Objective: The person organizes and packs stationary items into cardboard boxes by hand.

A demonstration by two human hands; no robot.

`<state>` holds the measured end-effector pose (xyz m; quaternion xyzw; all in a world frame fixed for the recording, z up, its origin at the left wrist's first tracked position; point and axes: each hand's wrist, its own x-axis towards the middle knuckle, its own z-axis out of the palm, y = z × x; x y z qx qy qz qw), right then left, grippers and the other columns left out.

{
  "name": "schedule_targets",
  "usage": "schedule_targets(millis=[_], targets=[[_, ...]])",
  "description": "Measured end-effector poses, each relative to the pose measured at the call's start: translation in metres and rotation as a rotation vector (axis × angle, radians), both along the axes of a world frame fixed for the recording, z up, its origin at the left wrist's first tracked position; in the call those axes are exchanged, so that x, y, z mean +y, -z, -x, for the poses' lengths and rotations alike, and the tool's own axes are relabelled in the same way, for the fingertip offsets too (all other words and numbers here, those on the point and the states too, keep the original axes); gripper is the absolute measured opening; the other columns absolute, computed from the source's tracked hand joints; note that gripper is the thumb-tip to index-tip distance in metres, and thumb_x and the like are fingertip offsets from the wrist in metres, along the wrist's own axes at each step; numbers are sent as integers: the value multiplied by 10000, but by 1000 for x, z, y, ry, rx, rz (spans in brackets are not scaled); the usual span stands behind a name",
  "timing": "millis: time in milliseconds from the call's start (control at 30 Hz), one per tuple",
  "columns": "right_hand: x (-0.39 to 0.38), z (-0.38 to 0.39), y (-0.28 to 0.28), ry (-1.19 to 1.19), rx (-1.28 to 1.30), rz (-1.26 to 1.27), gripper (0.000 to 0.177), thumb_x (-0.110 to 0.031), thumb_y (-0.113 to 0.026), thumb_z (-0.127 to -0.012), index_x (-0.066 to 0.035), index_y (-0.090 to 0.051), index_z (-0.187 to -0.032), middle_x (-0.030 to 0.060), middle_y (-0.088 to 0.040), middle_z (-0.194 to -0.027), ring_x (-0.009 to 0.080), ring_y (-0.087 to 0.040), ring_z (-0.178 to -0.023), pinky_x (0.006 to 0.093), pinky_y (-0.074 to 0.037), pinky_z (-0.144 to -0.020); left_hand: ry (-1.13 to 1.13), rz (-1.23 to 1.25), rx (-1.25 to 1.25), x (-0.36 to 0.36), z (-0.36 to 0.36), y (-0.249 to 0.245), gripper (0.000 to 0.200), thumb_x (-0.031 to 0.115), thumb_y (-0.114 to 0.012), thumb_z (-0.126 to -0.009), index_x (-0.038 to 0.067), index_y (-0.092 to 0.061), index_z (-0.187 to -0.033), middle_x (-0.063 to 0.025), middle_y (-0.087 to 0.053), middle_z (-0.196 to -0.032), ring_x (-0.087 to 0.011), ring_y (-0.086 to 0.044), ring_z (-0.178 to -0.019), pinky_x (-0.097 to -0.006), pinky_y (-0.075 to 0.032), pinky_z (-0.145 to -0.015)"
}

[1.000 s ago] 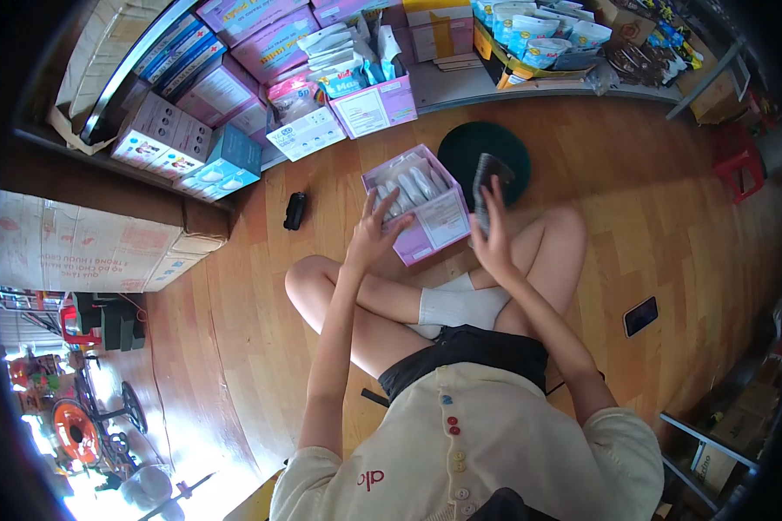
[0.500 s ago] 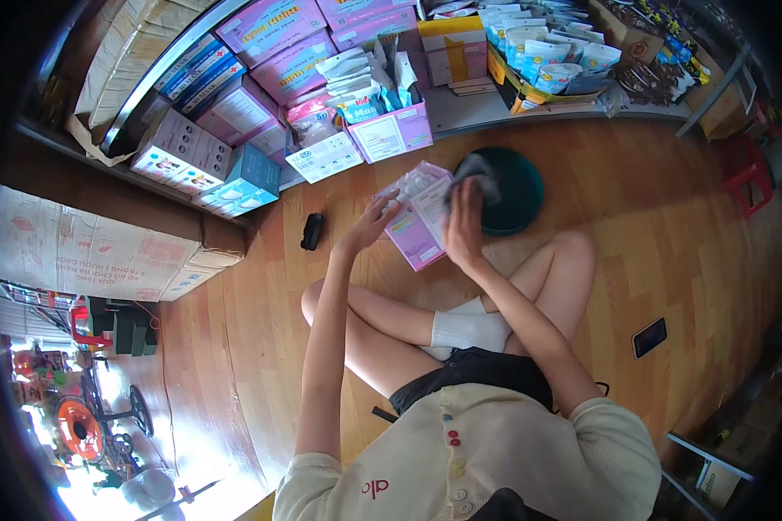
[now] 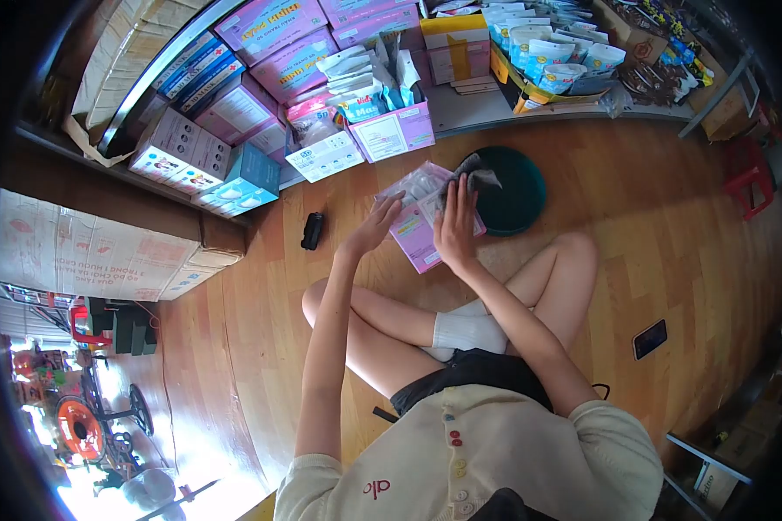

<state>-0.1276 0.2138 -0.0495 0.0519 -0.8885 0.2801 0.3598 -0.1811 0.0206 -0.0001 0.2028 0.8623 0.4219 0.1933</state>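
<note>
A pink box (image 3: 415,241) with clear plastic packets (image 3: 421,184) at its top stands on the floor before my crossed legs. My left hand (image 3: 375,224) rests with its fingers spread against the box's left side. A grey cloth (image 3: 478,171) is under the fingertips of my right hand (image 3: 456,221), on the box's right upper part; those fingers are pressed together around its lower end. The cloth's far end hangs over the rim of a dark green round tub (image 3: 523,193), just right of the box.
Shelves with pink boxes (image 3: 294,65) and pouches (image 3: 554,65) run along the far side. A black object (image 3: 313,231) lies left on the wooden floor, a phone (image 3: 650,339) right. A red stool (image 3: 747,178) stands far right, a large carton (image 3: 96,247) left.
My right hand has moved slightly down and left over the box. The grey cloth is now flatter and spread toward the tub, no longer bunched above the fingers.
</note>
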Motion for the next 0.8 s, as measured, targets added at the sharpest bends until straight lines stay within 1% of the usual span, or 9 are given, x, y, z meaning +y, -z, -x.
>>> schedule_targets(millis=[133,200,300,400,467,533,633,733,800], targets=[[-35,-23,9,-137,-7,-162,566,-103,-535,-834,105,-354,-1328,309,-252,-1425,466,-371,-1246,577,-312,-1020,35,-29,34,-8,4,13,494,398,-334,-997,111,-374,-1397,-183,-359,-1394,-324,-311,-1320,-352,-269,-1087],[-36,-33,11,-525,51,-265,554,-85,-548,-813,101,-382,-1308,289,-270,-1427,440,-402,-1229,569,-340,-1004,82,20,82,-14,8,24,499,410,-318,-999,123,-362,-1405,-198,-340,-1405,-346,-298,-1322,-370,-255,-1095],[5,-34,22,-721,-77,-305,582,-96,-587,-777,94,-402,-1296,266,-287,-1429,408,-418,-1224,533,-364,-996,270,163,336,-21,6,37,485,386,-325,-1003,114,-355,-1403,-198,-307,-1434,-385,-255,-1343,-392,-262,-1093],[54,-45,59,-583,-190,-325,588,-13,-574,-748,92,-404,-1301,263,-295,-1429,388,-420,-1233,434,-377,-998,56,56,60,0,-8,9,465,351,-362,-997,107,-364,-1392,-176,-280,-1461,-415,-197,-1362,-411,-277,-1086],[84,-55,51,-340,-56,-346,591,63,-533,-736,83,-401,-1311,259,-293,-1435,380,-427,-1228,410,-375,-1005,35,65,66,3,-17,11,468,349,-378,-991,115,-354,-1396,-195,-264,-1461,-423,-177,-1366,-428,-285,-1082],[110,-55,65,-130,-160,-65,610,103,-490,-742,38,-391,-1341,230,-338,-1405,372,-437,-1207,408,-371,-1008,14,71,70,9,-33,12,474,348,-393,-985,122,-345,-1399,-213,-248,-1462,-430,-157,-1370,-444,-293,-1078],[140,-78,28,-89,-172,159,532,115,-455,-758,-22,-502,-1270,176,-467,-1280,344,-489,-1137,404,-400,-965,35,159,206,22,-64,3,519,400,-402,-970,173,-296,-1425,-274,-202,-1455,-463,-242,-1326,-499,-399,-990],[158,-85,-5,-139,-238,215,391,85,-464,-777,-45,-613,-1115,136,-564,-1083,313,-558,-1015,383,-442,-888,-65,300,274,34,-93,13,550,443,-425,-945,266,-259,-1439,-293,-136,-1470,-476,-420,-1205,-497,-548,-713],[157,-82,-21,-223,-305,303,329,67,-484,-773,-39,-633,-1046,124,-587,-1016,301,-580,-950,372,-455,-844,-37,326,378,36,-109,27,565,446,-432,-939,277,-247,-1445,-283,-130,-1478,-467,-424,-1210,-486,-552,-705]])
